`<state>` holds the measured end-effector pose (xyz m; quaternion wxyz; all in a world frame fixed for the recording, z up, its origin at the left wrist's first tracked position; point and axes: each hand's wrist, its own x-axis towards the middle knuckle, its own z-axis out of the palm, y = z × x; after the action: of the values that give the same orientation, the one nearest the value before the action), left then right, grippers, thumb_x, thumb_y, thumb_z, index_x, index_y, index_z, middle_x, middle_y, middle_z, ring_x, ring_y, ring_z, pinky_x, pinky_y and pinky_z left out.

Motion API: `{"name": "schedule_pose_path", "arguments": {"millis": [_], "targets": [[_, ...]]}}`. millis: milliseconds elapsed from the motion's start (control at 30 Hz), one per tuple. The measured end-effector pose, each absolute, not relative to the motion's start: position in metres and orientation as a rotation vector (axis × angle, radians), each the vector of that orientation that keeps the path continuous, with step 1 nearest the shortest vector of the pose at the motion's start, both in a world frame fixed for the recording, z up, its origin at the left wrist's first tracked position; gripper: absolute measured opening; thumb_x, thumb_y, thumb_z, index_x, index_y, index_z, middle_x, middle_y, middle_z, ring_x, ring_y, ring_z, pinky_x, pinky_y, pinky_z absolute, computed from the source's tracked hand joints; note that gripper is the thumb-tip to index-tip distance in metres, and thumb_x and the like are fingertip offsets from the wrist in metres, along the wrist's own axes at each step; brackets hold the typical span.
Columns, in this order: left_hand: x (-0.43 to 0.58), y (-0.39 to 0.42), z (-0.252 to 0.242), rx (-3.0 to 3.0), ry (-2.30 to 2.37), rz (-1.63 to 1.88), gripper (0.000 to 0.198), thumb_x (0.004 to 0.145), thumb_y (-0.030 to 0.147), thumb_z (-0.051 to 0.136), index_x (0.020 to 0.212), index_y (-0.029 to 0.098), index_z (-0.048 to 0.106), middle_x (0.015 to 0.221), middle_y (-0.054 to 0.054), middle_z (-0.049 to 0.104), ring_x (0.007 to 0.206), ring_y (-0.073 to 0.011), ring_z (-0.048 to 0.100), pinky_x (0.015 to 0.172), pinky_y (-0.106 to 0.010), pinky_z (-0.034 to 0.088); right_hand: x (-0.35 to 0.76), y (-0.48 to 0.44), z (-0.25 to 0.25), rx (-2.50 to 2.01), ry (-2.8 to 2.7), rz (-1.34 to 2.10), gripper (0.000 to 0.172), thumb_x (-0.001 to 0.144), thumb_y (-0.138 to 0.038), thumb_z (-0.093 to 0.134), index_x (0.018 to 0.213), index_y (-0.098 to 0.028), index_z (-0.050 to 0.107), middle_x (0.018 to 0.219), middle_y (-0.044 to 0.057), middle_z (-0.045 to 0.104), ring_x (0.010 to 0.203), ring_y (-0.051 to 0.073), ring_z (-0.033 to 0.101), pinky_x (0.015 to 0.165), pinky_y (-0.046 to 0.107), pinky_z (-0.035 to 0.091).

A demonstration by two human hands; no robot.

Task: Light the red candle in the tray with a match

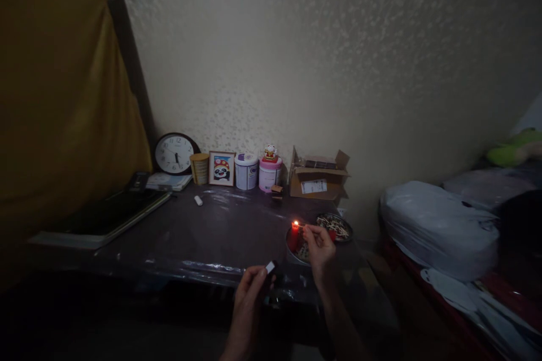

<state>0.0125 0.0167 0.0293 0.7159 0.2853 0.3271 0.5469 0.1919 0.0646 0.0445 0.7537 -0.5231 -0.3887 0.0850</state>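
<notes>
Both forearms reach up from the bottom edge, side by side and a little apart. The left hand (250,287) sits low, fingers curled inward with the thumb pressed against the fingertips in a loose pinch. The right hand (320,247) is raised higher and further forward, wrist bent, its thumb and forefinger pinched together at the tips, the other fingers folded beneath.

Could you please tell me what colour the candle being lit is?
Red; the candle shows best in the head view, glowing beneath the small flame.

Hour numerals on the wall clock (175,153)
</notes>
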Motion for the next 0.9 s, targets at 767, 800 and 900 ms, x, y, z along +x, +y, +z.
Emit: {"name": "schedule_pose_path", "arguments": {"millis": [767, 800, 900], "targets": [[0.011, 0.016, 0.031, 0.654, 0.710, 1.205, 0.026, 0.063, 0.040, 0.072, 0.073, 0.017, 0.064, 0.069, -0.002, 0.066, 0.065, -0.0133, 0.058, 0.057, -0.022, 0.043, 0.185, 0.050, 0.065, -1.122, -0.790, 0.208, 0.029, 0.060, -0.044, 0.069, 0.068, -0.016, 0.064, 0.062, 0.003, 0.067, 0.056, 0.016, 0.063, 0.055, 0.029, 0.053], [0.011, 0.016, 0.031, 0.648, 0.706, 1.207, 0.027, 0.062, 0.040, 0.072, 0.073, 0.017, 0.064, 0.069, -0.002, 0.066, 0.065, -0.0134, 0.058, 0.058, -0.022, 0.043, 0.185, 0.047, 0.068, -1.122, -0.778, 0.206, 0.028, 0.061, -0.043, 0.069, 0.069, -0.016, 0.065, 0.062, 0.003, 0.067, 0.055, 0.016, 0.062, 0.054, 0.028, 0.052], [0.010, 0.014, 0.032, 0.642, 0.699, 1.204, 0.027, 0.062, 0.041, 0.071, 0.074, 0.017, 0.064, 0.070, -0.002, 0.066, 0.067, -0.0140, 0.058, 0.059, -0.022, 0.043, 0.186, 0.036, 0.081, -1.114, -0.741, 0.227, 0.025, 0.065, -0.039, 0.068, 0.074, -0.016, 0.065, 0.066, 0.002, 0.067, 0.058, 0.015, 0.062, 0.052, 0.025, 0.051]]}}
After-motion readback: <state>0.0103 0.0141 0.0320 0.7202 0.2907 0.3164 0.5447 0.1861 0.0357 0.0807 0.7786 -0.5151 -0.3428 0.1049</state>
